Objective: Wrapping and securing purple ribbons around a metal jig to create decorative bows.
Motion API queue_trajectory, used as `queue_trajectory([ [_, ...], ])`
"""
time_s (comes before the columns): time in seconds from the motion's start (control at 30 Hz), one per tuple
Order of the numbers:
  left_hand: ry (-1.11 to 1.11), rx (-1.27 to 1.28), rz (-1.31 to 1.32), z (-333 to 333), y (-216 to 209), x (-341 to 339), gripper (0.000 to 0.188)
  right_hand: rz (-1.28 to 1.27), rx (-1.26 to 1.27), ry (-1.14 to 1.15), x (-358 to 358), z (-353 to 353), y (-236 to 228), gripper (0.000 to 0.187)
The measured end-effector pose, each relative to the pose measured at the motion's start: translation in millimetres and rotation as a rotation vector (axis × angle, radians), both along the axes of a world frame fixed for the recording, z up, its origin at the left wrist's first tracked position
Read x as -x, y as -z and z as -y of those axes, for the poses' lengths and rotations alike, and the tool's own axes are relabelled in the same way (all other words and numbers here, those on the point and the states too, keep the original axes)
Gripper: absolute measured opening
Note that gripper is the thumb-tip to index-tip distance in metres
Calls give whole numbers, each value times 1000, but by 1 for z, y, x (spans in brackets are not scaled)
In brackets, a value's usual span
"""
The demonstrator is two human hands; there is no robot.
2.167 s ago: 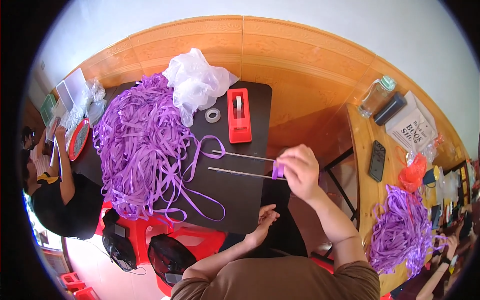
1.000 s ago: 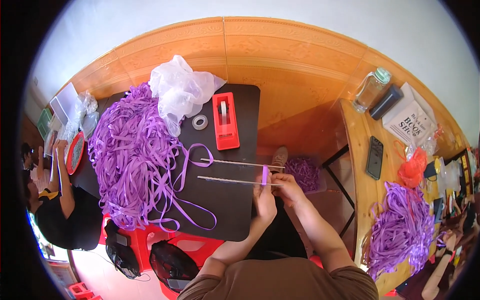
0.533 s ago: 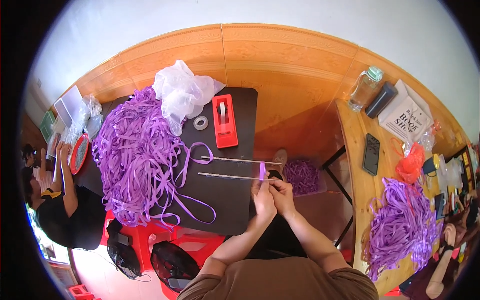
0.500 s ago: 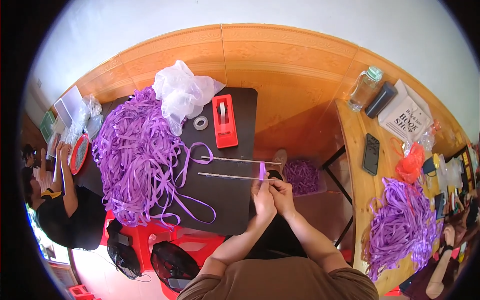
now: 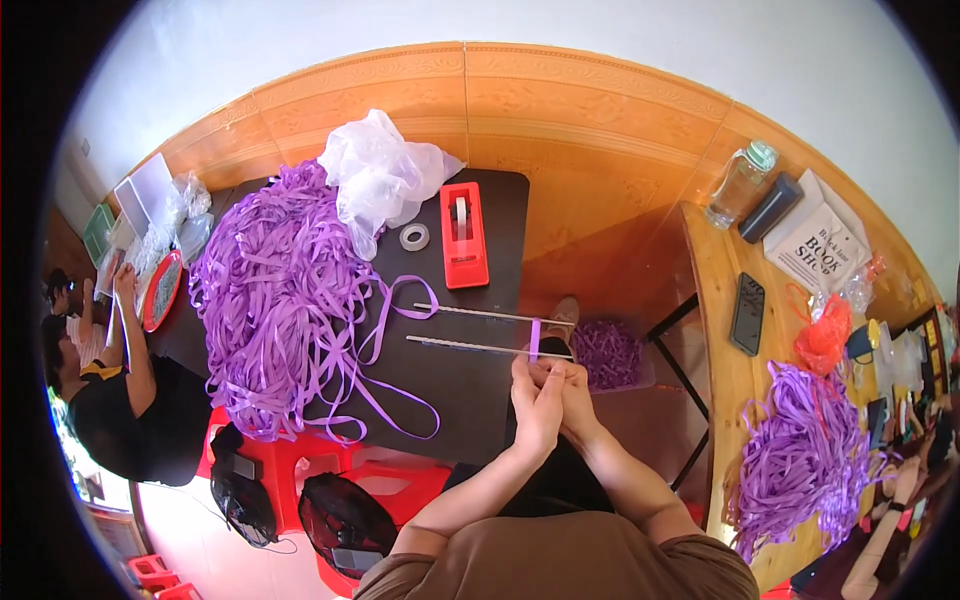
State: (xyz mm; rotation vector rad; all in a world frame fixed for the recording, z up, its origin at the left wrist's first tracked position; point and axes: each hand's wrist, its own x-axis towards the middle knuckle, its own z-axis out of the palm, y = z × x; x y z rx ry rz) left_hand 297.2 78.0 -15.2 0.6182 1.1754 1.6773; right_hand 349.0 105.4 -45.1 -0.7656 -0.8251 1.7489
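Two long thin metal rods (image 5: 470,346), twisted at their left ends, stick out side by side past the table's right edge. A short band of purple ribbon (image 5: 535,336) spans them near their right ends. Just below the nearer rod, my left hand (image 5: 537,412) is closed, its fingertips pinched where the band comes down. My right hand (image 5: 572,396) is closed against it, and what its fingers hold is hidden. A loop of loose ribbon (image 5: 408,398) trails from a big purple ribbon heap (image 5: 285,300) on the dark table (image 5: 450,400).
A red tape dispenser (image 5: 464,236), a tape roll (image 5: 414,237) and a white plastic bag (image 5: 375,170) lie farther back. A bin of purple ribbon (image 5: 610,352) stands below. On the right wooden table (image 5: 715,330) are a phone (image 5: 747,314) and another ribbon pile (image 5: 805,450). People sit at both sides.
My hands have drawn slightly nearer to me, so more of the purple band and the nearer rod shows. The whole view has shifted a little.
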Motion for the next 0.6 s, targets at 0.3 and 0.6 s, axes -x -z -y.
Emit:
queue_trajectory([
  [0.3, 113, 47, 330, -2, -11, 21, 5, -10, 14, -9, -1, -1, -7, 14],
  [0.6, 373, 333, 650, -8, -44, 58, 55, 97, -10, -2, -29, 17, -27, 12],
])
